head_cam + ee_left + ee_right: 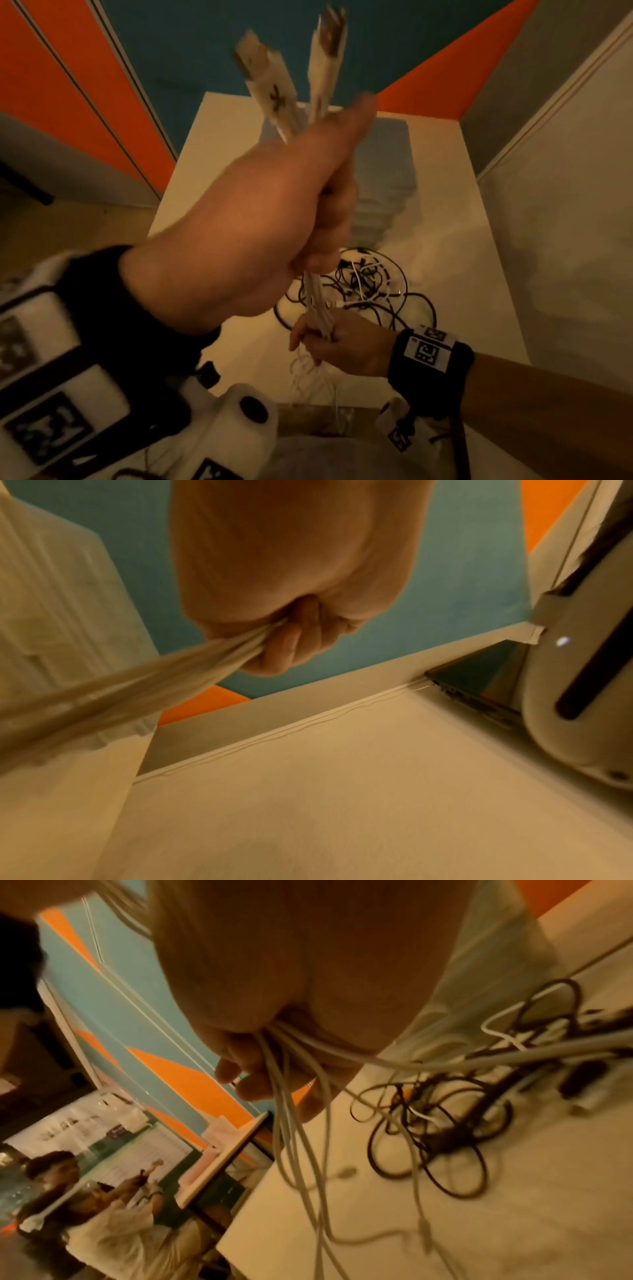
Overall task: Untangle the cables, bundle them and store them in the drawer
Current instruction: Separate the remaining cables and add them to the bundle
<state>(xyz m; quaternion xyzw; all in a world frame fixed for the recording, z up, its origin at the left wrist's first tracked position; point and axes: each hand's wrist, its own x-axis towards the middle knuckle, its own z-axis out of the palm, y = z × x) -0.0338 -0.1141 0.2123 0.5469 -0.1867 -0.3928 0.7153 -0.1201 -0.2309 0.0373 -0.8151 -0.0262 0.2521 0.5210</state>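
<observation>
Two white plugs (291, 68) stood above the left hand (260, 219), fisted around the white cable (317, 298); right hand (337, 342) gripped its strands lower. Black tangle (370, 284) lay on the table (462, 274). Best kept taut, loops even.

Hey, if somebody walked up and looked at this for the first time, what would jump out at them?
First, the left hand raised close to the head camera, gripping a bunch of white cables with two plugs sticking up above the fist. Below it, the right hand holds the same white strands, their loose ends hanging down. Behind both, a tangle of black cables lies on the white table.
</observation>
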